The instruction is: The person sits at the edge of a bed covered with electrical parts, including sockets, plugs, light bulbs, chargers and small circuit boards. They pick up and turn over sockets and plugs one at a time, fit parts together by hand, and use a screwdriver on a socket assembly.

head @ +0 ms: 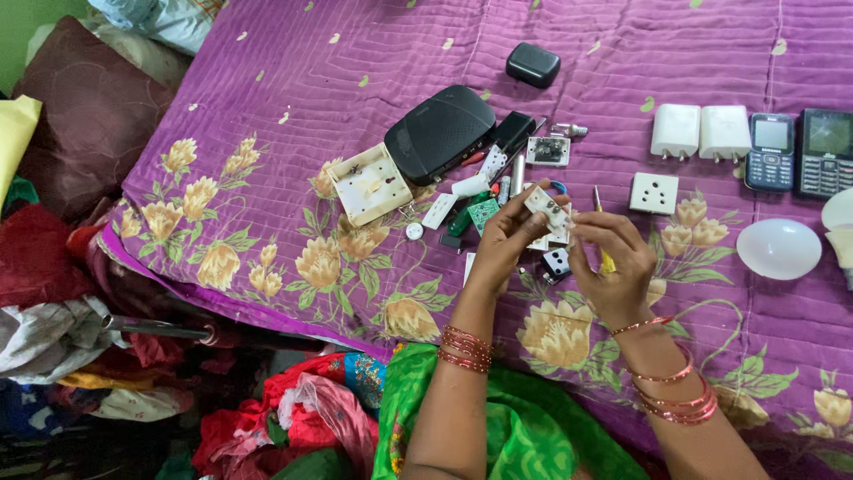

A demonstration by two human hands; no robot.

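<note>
Just left of my fingers, an opened white switch box point(370, 184) lies face-up, only small fittings inside. My left hand point(506, 240) pinches a small white switch part point(548, 209) between thumb and fingertips, raised, I judge, for access. My right hand point(617, 267) closes round a yellow-handled screwdriver point(602, 238) beside it. Farther right lies a white socket point(654, 192).

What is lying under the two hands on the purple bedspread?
Under the left hand and right hand, which share a small white part, lie a black-and-white block and a yellow-handled screwdriver on the bedspread. Anything beneath the palms is covered.
</note>
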